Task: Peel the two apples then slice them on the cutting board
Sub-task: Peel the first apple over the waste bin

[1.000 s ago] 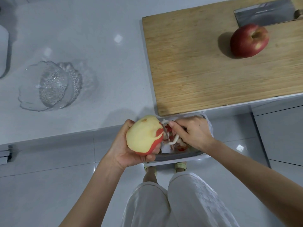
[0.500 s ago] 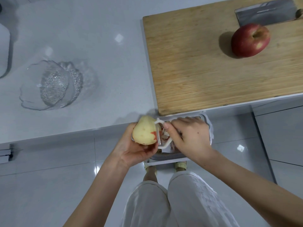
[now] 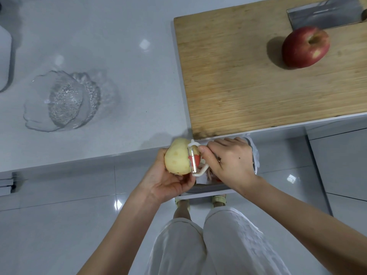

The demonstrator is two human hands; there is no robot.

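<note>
The part-peeled apple (image 3: 178, 157) is held in the air just off the front edge of the surface. Most of the side in view is bare pale-yellow flesh, with a patch of red skin left on its right. The left grip (image 3: 168, 180), a bare hand, cups it from below, fingers curled round the underside and mostly hidden behind the fruit. The right grip (image 3: 232, 163) is closed on a white Y-shaped peeler (image 3: 196, 160), whose metal blade lies against the red patch. The hand covers the handle, so only the forked head shows. Beneath both hands stands a waste bin (image 3: 208, 189) with a white liner (image 3: 255, 155). The hands hide most of its mouth, and only scraps of red and pale peel (image 3: 211, 176) can be seen inside. The second apple (image 3: 305, 47), whole and red-skinned, sits on the far right part of the wooden cutting board (image 3: 248, 86). The board lies on the white surface (image 3: 119, 46), and its right end is cut off by the frame. Just behind that apple a cleaver (image 3: 321, 14) lies flat on the board, its handle almost wholly out of view; whether the blade touches the fruit cannot be told. Well to the left on the surface is a clear glass bowl (image 3: 63, 100) with a scalloped rim; the transparent glass makes it hard to tell whether it is one bowl or two nested. A white object (image 3: 5, 60) at the left edge is cut off and cannot be identified. At the bottom, white trousers (image 3: 208, 245) and sandalled feet stand on the grey tiled floor (image 3: 59, 225).
</note>
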